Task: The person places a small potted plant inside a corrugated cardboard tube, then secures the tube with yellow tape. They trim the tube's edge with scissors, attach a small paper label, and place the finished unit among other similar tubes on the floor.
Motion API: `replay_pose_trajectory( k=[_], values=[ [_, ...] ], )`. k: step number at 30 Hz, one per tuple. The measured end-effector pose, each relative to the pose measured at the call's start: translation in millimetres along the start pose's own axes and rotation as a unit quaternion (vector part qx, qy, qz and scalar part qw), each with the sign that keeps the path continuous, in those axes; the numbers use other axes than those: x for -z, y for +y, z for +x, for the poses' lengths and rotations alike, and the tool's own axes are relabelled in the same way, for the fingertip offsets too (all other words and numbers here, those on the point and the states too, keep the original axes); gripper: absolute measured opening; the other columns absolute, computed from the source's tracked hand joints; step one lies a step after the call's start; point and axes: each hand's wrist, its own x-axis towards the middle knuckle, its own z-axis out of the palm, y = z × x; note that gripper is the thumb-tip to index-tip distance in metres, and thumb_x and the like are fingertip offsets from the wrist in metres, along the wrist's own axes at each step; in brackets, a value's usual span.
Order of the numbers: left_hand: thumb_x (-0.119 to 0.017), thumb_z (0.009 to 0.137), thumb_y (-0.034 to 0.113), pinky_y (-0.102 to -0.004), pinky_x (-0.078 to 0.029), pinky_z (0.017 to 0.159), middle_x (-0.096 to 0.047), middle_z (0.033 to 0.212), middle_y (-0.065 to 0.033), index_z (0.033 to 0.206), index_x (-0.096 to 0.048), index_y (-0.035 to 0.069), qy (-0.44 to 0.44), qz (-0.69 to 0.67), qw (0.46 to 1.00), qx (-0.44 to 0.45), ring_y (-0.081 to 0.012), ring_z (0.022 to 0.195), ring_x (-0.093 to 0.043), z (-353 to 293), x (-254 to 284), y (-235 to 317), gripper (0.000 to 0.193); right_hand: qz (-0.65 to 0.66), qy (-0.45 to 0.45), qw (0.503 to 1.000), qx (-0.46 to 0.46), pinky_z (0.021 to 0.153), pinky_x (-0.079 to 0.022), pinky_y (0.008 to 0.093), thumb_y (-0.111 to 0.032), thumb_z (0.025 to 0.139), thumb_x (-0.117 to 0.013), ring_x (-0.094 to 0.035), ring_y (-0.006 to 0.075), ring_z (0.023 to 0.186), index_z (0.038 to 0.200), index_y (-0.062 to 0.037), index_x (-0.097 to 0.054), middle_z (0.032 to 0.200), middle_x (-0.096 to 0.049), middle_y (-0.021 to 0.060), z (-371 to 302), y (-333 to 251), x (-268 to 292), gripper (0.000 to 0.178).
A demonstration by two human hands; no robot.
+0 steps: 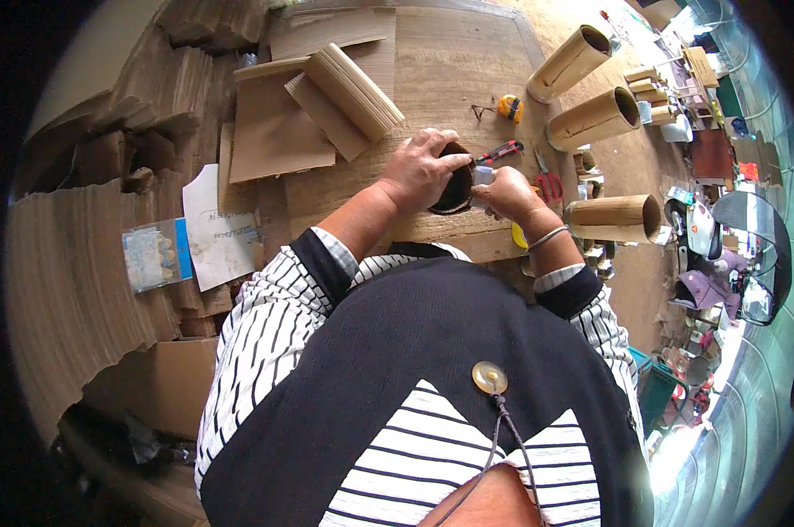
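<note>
A short brown tube (454, 189) stands between my hands at the near part of the wooden table (454, 79), its dark open end facing up. My left hand (421, 169) is closed on the tube's left and far rim, fingers reaching over the edge. At the tube's right side, my right hand (509, 191) pinches a small whitish translucent piece (483, 175); its kind is not clear. Just beyond lies a red-and-black utility knife (500, 153). Red-handled scissors (548, 184) rest to the right of my right hand.
A yellow tape measure (510, 108) lies farther back. Three tall brown tubes (581, 63) stand along the table's right. Cardboard sheets (283, 123) and a folded corrugated piece (355, 88) cover the left side, beside tall cardboard stacks (72, 281). A white paper (217, 237) lies there.
</note>
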Motion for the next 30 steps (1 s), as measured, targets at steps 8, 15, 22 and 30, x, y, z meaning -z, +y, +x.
replay_pose_trajectory(
  k=[8, 15, 22, 30],
  values=[
    [-0.065, 0.073, 0.01, -0.0418, -0.045, 0.096, -0.053, 0.122, -0.01, 0.113, -0.065, 0.021, -0.008, 0.009, 1.0, 0.003, -0.031, 0.111, -0.051, 6, -4, 2, 0.041, -0.005, -0.049, 0.999, -0.003, 0.053, -0.054, 0.0336, -0.032, 0.082, -0.068, -0.066, 0.0192, 0.055, 0.079, 0.0012, -0.067, 0.064, -0.067, 0.0101, -2, 9, 9, 0.033],
    [-0.069, 0.071, 0.007, -0.041, -0.045, 0.097, -0.053, 0.123, -0.01, 0.113, -0.065, 0.019, -0.039, 0.005, 0.999, 0.008, -0.0317, 0.113, -0.051, 19, 4, 9, 0.045, 0.077, -0.021, 0.997, 0.012, 0.052, -0.054, 0.0328, -0.025, 0.087, -0.064, -0.065, 0.0202, 0.055, 0.078, 0.0065, -0.066, 0.065, -0.066, 0.0128, -14, 9, 2, 0.033],
    [-0.075, 0.07, 0.015, -0.0435, -0.042, 0.099, -0.058, 0.115, -0.0096, 0.107, -0.065, 0.009, 0.032, -0.041, 0.996, -0.073, -0.0326, 0.114, -0.051, 7, 31, 15, 0.04, 0.149, 0.055, 0.984, 0.078, 0.068, -0.052, 0.0371, -0.05, 0.084, -0.062, -0.068, 0.0241, 0.07, 0.084, -0.0032, -0.07, 0.073, -0.068, 0.0116, -53, 52, -6, 0.048],
    [-0.075, 0.067, 0.016, -0.0408, -0.043, 0.092, -0.063, 0.101, -0.002, 0.088, -0.068, 0.012, -0.028, 0.102, 0.992, -0.065, -0.0258, 0.102, -0.055, -25, 40, 18, 0.022, 0.129, 0.049, 0.99, -0.011, 0.073, -0.052, 0.0355, -0.032, 0.082, -0.064, -0.067, 0.0246, 0.077, 0.099, -0.0034, -0.068, 0.086, -0.069, 0.0138, -118, 155, -60, 0.033]
  ],
)
